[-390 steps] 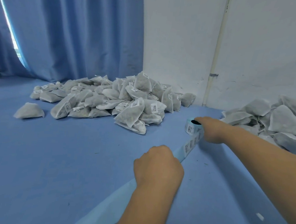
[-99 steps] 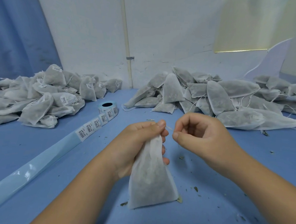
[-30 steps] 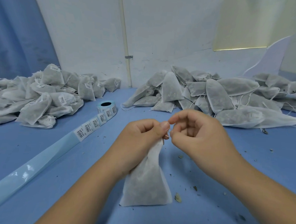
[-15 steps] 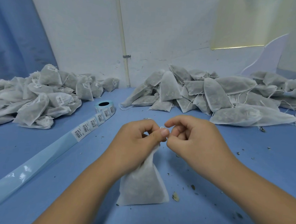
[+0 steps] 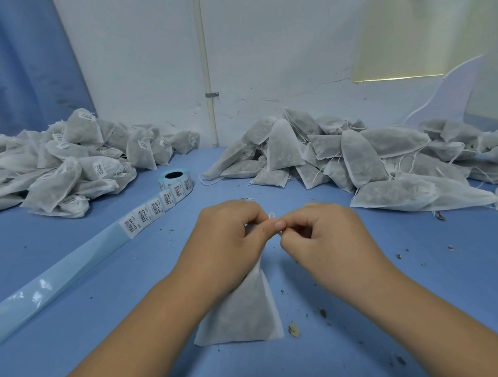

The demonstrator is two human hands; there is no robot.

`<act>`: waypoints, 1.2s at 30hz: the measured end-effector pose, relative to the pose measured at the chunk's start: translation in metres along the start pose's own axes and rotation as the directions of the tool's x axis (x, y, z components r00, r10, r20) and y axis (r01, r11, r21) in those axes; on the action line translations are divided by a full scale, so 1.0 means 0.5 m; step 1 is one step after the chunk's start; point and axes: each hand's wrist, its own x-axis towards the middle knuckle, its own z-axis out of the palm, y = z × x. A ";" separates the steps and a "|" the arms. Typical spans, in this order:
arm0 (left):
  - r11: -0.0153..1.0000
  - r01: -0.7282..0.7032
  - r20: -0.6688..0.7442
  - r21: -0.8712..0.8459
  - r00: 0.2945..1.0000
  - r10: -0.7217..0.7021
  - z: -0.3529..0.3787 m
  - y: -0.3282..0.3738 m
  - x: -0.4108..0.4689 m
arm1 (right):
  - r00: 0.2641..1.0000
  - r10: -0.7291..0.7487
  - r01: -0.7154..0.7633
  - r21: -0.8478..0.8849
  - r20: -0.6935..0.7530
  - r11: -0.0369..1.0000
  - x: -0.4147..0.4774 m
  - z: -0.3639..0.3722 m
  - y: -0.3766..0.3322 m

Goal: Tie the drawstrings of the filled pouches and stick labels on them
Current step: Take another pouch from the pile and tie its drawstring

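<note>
A filled white pouch [image 5: 241, 314] stands upright on the blue table [image 5: 382, 269], its neck gathered. My left hand [image 5: 224, 239] grips that neck. My right hand [image 5: 323, 239] pinches the thin white drawstring [image 5: 272, 216], which forms a small loop between both thumbs. A roll of barcode labels [image 5: 174, 179] lies to the left, its light-blue backing strip [image 5: 46, 281] trailing towards me with several labels on it.
A heap of labelled pouches [image 5: 60, 159] lies at the left. A heap of unlabelled pouches [image 5: 360, 163] with loose strings fills the back right. Dry herb crumbs [image 5: 294, 328] dot the table. A white wall and a blue curtain [image 5: 31, 58] stand behind.
Both hands have drawn closer together at the pouch's neck, and a small loop of drawstring now shows between the thumbs. The pouch stays upright in the same place.
</note>
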 end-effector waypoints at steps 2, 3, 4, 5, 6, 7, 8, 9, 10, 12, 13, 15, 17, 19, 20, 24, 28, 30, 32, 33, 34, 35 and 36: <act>0.998 -0.046 -0.041 0.047 0.998 0.048 0.004 0.000 -0.001 | 0.999 0.029 -0.029 0.016 0.023 0.999 0.001 -0.003 -0.002; 0.996 -0.058 -0.057 0.066 0.996 0.062 0.006 0.000 -0.002 | 0.998 0.046 -0.047 0.030 0.037 0.998 0.002 -0.005 -0.002; 0.995 -0.064 -0.068 0.082 0.995 0.070 0.008 0.000 -0.003 | 0.997 0.063 -0.065 0.044 0.049 0.997 0.002 -0.007 -0.003; 0.993 -0.067 -0.075 0.094 0.994 0.074 0.008 0.001 -0.004 | 0.995 0.078 -0.082 0.054 0.062 0.995 0.002 -0.008 -0.004; 0.992 -0.068 -0.079 0.104 0.994 0.077 0.008 0.002 -0.004 | 0.993 0.093 -0.097 0.059 0.073 0.994 0.002 -0.008 -0.004; 0.992 -0.069 -0.078 0.107 0.994 0.078 0.009 0.004 -0.005 | 0.991 0.109 -0.114 0.062 0.082 0.992 0.003 -0.009 -0.004; 0.993 -0.065 -0.076 0.096 0.994 0.072 0.009 0.005 -0.005 | 0.988 0.127 -0.134 0.068 0.088 0.989 0.004 -0.010 -0.003; 0.997 -0.044 -0.072 0.064 0.996 0.049 0.009 0.006 -0.004 | 0.984 0.146 -0.154 0.080 0.097 0.985 0.005 -0.011 -0.002; 1.000 -0.001 -0.059 0.010 0.998 0.002 0.009 0.008 -0.004 | 0.980 0.167 -0.178 0.098 0.109 0.979 0.006 -0.012 -0.002; 0.984 0.126 -0.010 -0.126 0.992 -0.128 0.006 0.010 -0.003 | 0.966 0.216 -0.237 0.153 0.138 0.960 0.008 -0.015 -0.001; 0.967 0.184 0.010 -0.177 0.983 -0.185 0.005 0.011 -0.003 | 0.960 0.237 -0.263 0.184 0.150 0.947 0.008 -0.015 -0.002; 0.936 0.263 0.035 -0.234 0.964 -0.263 0.003 0.011 -0.002 | 0.955 0.255 -0.286 0.235 0.154 0.929 0.008 -0.013 -0.002; 0.911 0.304 0.050 -0.278 0.952 -0.302 0.002 0.013 -0.001 | 0.957 0.256 -0.285 0.273 0.138 0.919 0.006 -0.011 -0.005; 0.888 0.332 0.062 -0.319 0.942 -0.330 0.001 0.012 0.001 | 0.961 0.247 -0.273 0.297 0.121 0.915 0.003 -0.010 -0.009; 0.876 0.346 0.068 -0.336 0.936 -0.344 0.001 0.012 0.002 | 0.964 0.241 -0.265 0.306 0.113 0.915 0.002 -0.010 -0.011; 0.833 0.410 0.108 -0.372 0.910 -0.400 -0.002 0.011 0.003 | 0.968 0.237 -0.252 0.368 0.085 0.895 0.003 -0.013 -0.013; 0.785 0.466 0.180 -0.408 0.884 -0.431 -0.006 0.012 0.004 | 0.973 0.219 -0.229 0.426 0.074 0.875 0.006 -0.017 -0.011; 0.768 0.480 0.196 -0.423 0.876 -0.440 -0.009 0.012 0.005 | 0.982 0.176 -0.189 0.448 0.071 0.874 0.005 -0.015 -0.012; 0.755 0.485 0.203 -0.442 0.874 -0.443 -0.012 0.013 0.006 | 0.989 0.131 -0.146 0.460 0.066 0.876 0.005 -0.013 -0.011; 0.747 0.487 0.206 -0.453 0.872 -0.444 -0.014 0.014 0.006 | 0.992 0.110 -0.127 0.459 0.063 0.879 0.004 -0.012 -0.011; 0.741 0.488 0.208 -0.462 0.871 -0.444 -0.014 0.015 0.007 | 0.994 0.093 -0.109 0.454 0.059 0.884 0.004 -0.011 -0.010; 0.735 0.488 0.209 -0.471 0.871 -0.444 -0.015 0.015 0.006 | 0.996 0.080 -0.094 0.444 0.050 0.891 0.004 -0.010 -0.009; 0.731 0.485 0.207 -0.480 0.872 -0.444 -0.015 0.015 0.006 | 0.997 0.069 -0.078 0.428 0.036 0.900 0.004 -0.008 -0.008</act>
